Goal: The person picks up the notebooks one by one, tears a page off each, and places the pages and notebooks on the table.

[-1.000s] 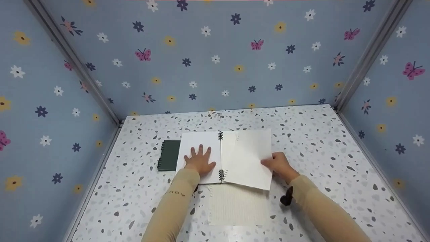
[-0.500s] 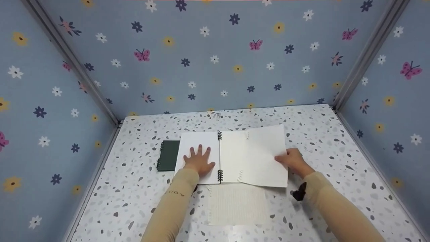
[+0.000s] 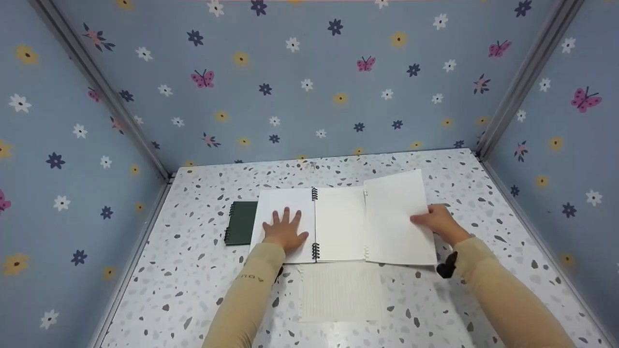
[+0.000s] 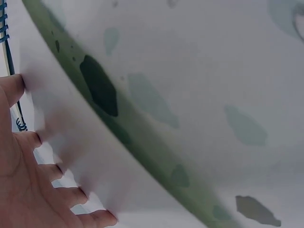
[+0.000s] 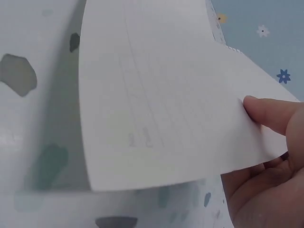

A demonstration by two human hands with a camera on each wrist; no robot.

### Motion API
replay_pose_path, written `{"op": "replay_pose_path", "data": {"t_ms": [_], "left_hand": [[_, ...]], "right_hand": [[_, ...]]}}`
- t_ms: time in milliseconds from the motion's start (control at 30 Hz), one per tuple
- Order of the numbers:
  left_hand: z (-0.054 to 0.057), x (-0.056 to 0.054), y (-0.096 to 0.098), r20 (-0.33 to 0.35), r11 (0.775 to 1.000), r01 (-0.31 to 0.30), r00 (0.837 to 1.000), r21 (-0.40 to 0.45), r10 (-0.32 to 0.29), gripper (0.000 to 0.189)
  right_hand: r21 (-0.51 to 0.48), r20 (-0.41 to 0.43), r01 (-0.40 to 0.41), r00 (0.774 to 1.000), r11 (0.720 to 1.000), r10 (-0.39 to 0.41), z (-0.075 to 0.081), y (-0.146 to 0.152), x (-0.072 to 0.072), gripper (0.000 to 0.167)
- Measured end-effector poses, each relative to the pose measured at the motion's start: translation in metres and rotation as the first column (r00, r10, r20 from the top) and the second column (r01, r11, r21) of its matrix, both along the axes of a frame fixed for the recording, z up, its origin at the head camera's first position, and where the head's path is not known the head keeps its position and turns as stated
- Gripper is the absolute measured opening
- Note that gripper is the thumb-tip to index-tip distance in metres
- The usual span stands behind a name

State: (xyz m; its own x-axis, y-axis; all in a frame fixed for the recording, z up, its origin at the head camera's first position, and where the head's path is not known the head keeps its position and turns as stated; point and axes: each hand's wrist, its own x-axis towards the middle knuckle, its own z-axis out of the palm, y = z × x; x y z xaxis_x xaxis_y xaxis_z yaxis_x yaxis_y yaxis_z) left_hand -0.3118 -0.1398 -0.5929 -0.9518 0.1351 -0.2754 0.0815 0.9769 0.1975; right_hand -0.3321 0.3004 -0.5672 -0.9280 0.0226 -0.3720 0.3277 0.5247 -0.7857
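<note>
A spiral notebook (image 3: 340, 224) lies spread on the speckled table, its black coil (image 3: 315, 250) running down the middle. On its left page rests my left hand (image 3: 284, 233), palm down with fingers spread; the left wrist view shows the fingertips (image 4: 54, 172) touching the page. My right hand (image 3: 444, 223) pinches the right edge of a loose white sheet (image 3: 399, 222), thumb on top and fingers beneath. This sheet has a ragged, holed left edge, which lies over the right page's outer edge. In the right wrist view the sheet (image 5: 156, 109) bends upward, with faint marks showing on it.
A smaller dark green spiral notebook (image 3: 242, 223) lies partly under the open notebook's left side. A lined sheet with a ragged left edge (image 3: 341, 295) lies in front. Flowered blue walls (image 3: 309, 111) enclose the table (image 3: 193, 290) at the back and sides.
My right hand has drawn the loose sheet rightward, away from the coil, uncovering much of the right page. The sheet has also tilted a little. My left hand stays on the left page.
</note>
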Motion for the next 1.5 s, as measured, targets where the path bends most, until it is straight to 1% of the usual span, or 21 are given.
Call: {"op": "replay_pose_path", "data": {"t_ms": [100,200,333,500,733,867,933,1000,1067,1133,1200,1300,1367,1433,1500], "left_hand": [[-0.002,-0.001,0.000,0.014,1.000,-0.004,1.000,-0.007,0.004,0.079],[-0.003,-0.002,0.000,0.010,1.000,-0.007,1.000,-0.010,0.007,0.079],[-0.001,0.000,0.001,-0.005,1.000,-0.006,1.000,-0.004,0.006,0.078],[0.001,0.001,0.001,-0.003,1.000,-0.002,1.000,0.006,0.002,0.077],[-0.001,0.001,-0.001,-0.013,1.000,-0.005,1.000,0.019,0.005,0.078],[-0.002,0.001,-0.005,-0.017,0.998,-0.004,1.000,0.058,0.005,0.079],[-0.002,0.001,-0.010,-0.025,0.996,-0.011,1.000,0.084,0.013,0.079],[-0.002,0.002,-0.016,-0.045,0.994,-0.036,0.998,0.107,0.041,0.078],[-0.001,0.002,-0.024,-0.071,0.992,-0.077,0.994,0.105,0.084,0.076],[-0.002,0.002,-0.035,-0.111,0.987,-0.132,0.984,0.087,0.142,0.074],[0.001,0.003,-0.045,-0.130,0.977,-0.204,0.969,0.063,0.211,0.075],[0.008,0.005,-0.059,-0.114,0.951,-0.306,0.944,0.044,0.309,0.082],[0.015,0.009,-0.067,-0.077,0.934,-0.354,0.931,0.041,0.357,0.089],[0.022,0.013,-0.072,-0.046,0.925,-0.377,0.924,0.050,0.379,0.092],[0.028,0.017,-0.074,-0.027,0.919,-0.386,0.921,0.074,0.389,0.092]], "right_hand": [[0.029,-0.010,0.004,1.000,1.000,-0.004,0.006,0.013,-0.004,0.061],[0.061,-0.021,-0.006,1.000,0.998,0.007,0.010,0.026,-0.007,0.060],[0.121,-0.026,-0.030,0.999,0.992,0.033,0.012,0.040,-0.009,0.059],[0.203,-0.018,-0.050,0.998,0.978,0.055,0.008,0.053,-0.009,0.061],[0.256,-0.044,-0.068,0.996,0.964,0.082,0.001,0.054,-0.009,0.063],[0.281,-0.048,-0.066,0.995,0.957,0.083,-0.005,0.053,-0.008,0.067],[0.289,-0.048,-0.049,0.997,0.956,0.066,-0.008,0.053,-0.007,0.068],[0.287,-0.050,-0.028,0.998,0.958,0.044,-0.011,0.053,-0.006,0.070],[0.290,-0.056,-0.004,0.998,0.957,0.021,-0.015,0.052,-0.004,0.072],[0.297,-0.064,0.011,0.998,0.955,0.009,-0.018,0.051,-0.001,0.075],[0.308,-0.074,0.024,0.997,0.951,-0.002,-0.019,0.050,0.002,0.079],[0.330,-0.080,0.049,0.997,0.943,-0.023,-0.018,0.049,0.006,0.083],[0.340,-0.078,0.062,0.996,0.938,-0.038,-0.017,0.048,0.007,0.084],[0.351,-0.069,0.068,0.997,0.934,-0.047,-0.014,0.048,0.008,0.084],[0.362,-0.054,0.063,0.997,0.930,-0.047,-0.012,0.049,0.008,0.083]]}}
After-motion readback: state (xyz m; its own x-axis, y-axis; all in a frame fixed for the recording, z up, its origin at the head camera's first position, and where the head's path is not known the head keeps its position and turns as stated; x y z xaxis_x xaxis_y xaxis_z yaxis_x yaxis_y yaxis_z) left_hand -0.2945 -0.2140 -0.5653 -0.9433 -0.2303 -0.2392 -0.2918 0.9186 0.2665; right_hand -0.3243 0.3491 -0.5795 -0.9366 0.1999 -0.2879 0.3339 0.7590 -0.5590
